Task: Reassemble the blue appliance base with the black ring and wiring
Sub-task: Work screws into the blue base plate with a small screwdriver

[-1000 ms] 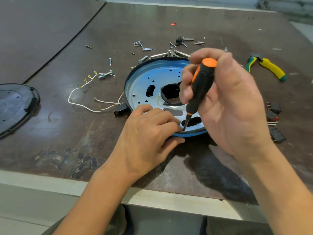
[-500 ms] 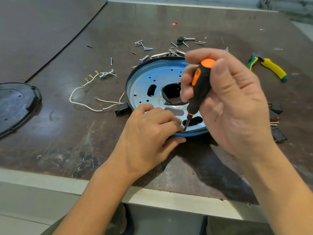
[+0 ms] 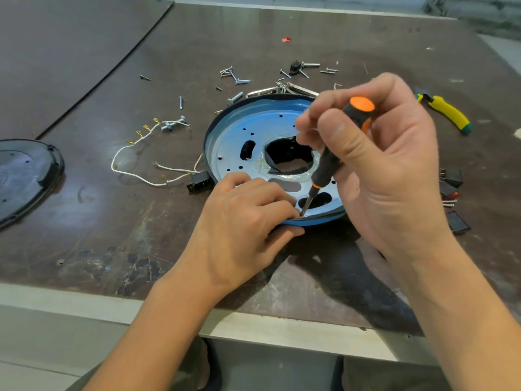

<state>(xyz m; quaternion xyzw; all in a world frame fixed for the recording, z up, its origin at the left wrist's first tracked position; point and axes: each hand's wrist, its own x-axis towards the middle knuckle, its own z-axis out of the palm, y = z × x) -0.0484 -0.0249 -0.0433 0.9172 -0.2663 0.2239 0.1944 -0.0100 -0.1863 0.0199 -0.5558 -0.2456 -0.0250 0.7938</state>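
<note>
The round blue appliance base (image 3: 239, 131) lies flat on the brown table, with a black ring (image 3: 207, 142) running round its rim. My left hand (image 3: 242, 221) grips the near edge of the base, fingers curled on top and thumb beneath the rim. My right hand (image 3: 380, 165) holds a black and orange screwdriver (image 3: 338, 148) upright, its tip set down at the base's near rim beside my left fingertips. White wiring (image 3: 141, 153) with brass terminals and a black plug connector (image 3: 198, 182) lies on the table to the left of the base.
Several loose screws and bolts (image 3: 236, 77) lie scattered behind the base. Yellow-handled pliers (image 3: 448, 114) sit at the right. Small black switches (image 3: 454, 198) lie by my right wrist. A black round cover (image 3: 25, 176) rests at the far left.
My right hand has turned slightly on the screwdriver handle; the tip stays at the same spot on the rim. The left hand keeps its grip.
</note>
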